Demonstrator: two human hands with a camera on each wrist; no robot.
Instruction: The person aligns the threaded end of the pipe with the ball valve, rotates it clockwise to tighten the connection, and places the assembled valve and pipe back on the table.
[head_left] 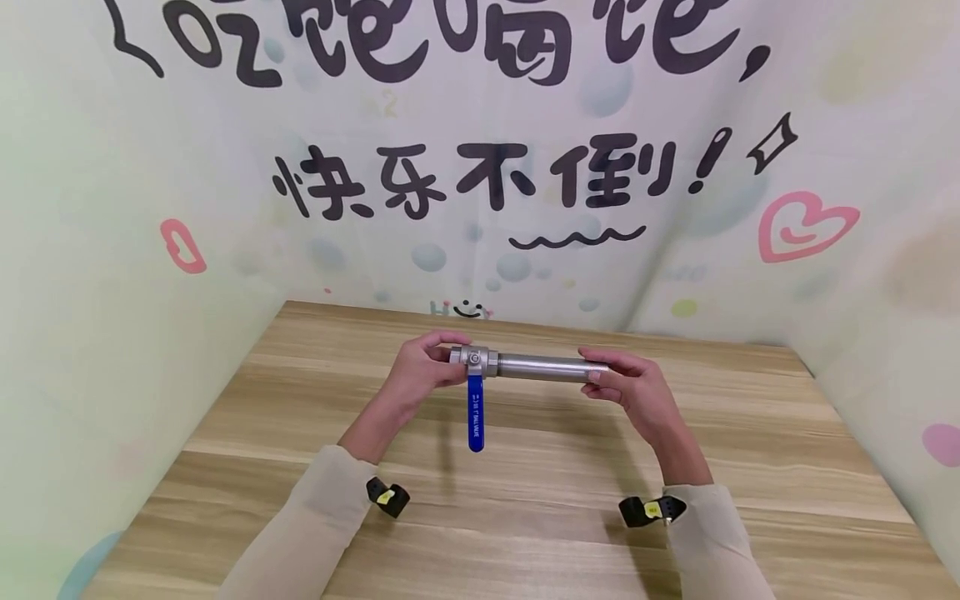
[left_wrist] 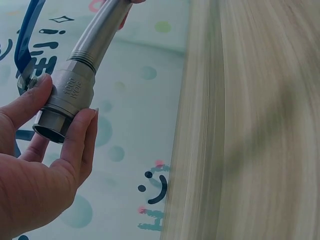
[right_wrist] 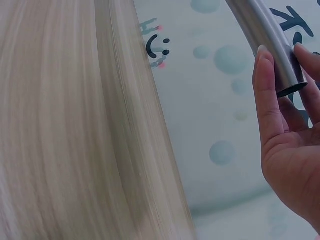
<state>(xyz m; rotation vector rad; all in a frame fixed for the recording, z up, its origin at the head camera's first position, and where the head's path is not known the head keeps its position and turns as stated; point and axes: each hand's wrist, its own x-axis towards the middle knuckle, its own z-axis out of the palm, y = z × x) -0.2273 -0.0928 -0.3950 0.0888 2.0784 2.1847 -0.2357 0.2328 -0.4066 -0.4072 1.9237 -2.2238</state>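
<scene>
A metal ball valve with a blue lever handle is joined to a straight steel pipe, and both are held level above the table. My left hand grips the valve's open end between thumb and fingers. In the left wrist view, threads show where the pipe enters the valve body. At the other end, my right hand pinches the pipe. The right wrist view shows the pipe's open end between thumb and fingers. The lever points toward me.
Beneath the hands is a wood-grain table. A pale printed cloth with dark lettering hangs behind it and at both sides. Each sleeve carries a small black wrist camera, one on the left and one on the right.
</scene>
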